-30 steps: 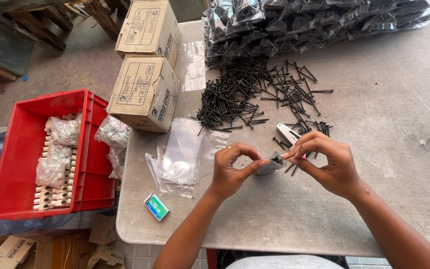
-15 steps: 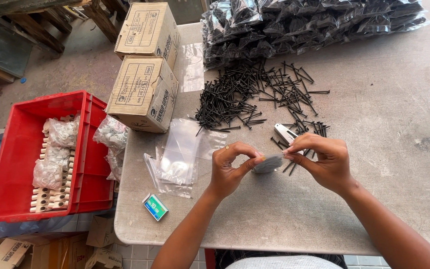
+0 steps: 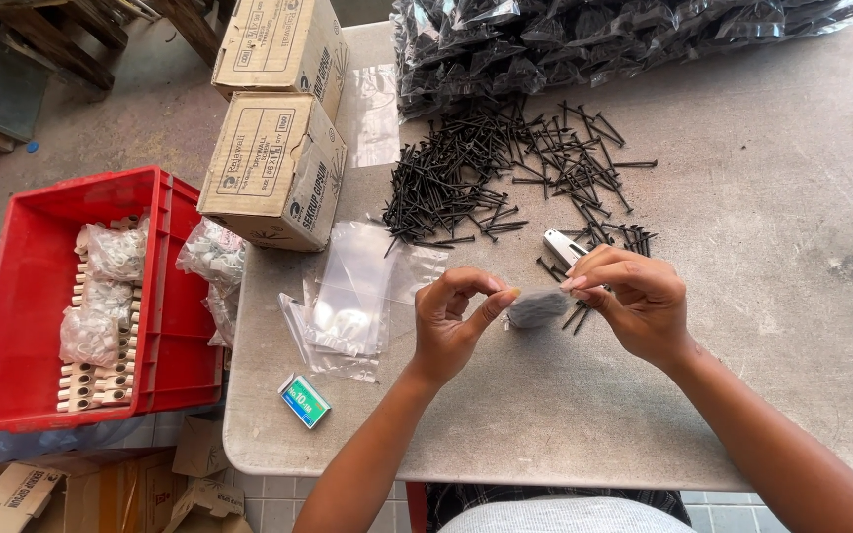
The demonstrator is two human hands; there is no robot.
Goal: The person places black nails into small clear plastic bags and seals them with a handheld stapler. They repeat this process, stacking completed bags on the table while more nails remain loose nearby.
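Observation:
My left hand (image 3: 454, 321) and my right hand (image 3: 636, 296) together pinch a small clear plastic packet (image 3: 537, 308) with dark screws inside, held just above the grey table (image 3: 802, 326). The packet looks blurred. Right behind my right hand lies a silver stapler (image 3: 561, 247), partly hidden by my fingers. A loose heap of black screws (image 3: 486, 178) spreads over the table beyond my hands. A ring sits on a left finger.
Empty clear bags (image 3: 352, 296) lie left of my hands, with a small green box (image 3: 305, 401) near the table edge. Filled dark packets (image 3: 584, 39) pile at the back. Two cardboard boxes (image 3: 273, 168) and a red crate (image 3: 41, 296) of white parts stand left.
Both hands stay pinched on the packet and have turned it between the fingertips; it now shows blurred. The view has shifted slightly.

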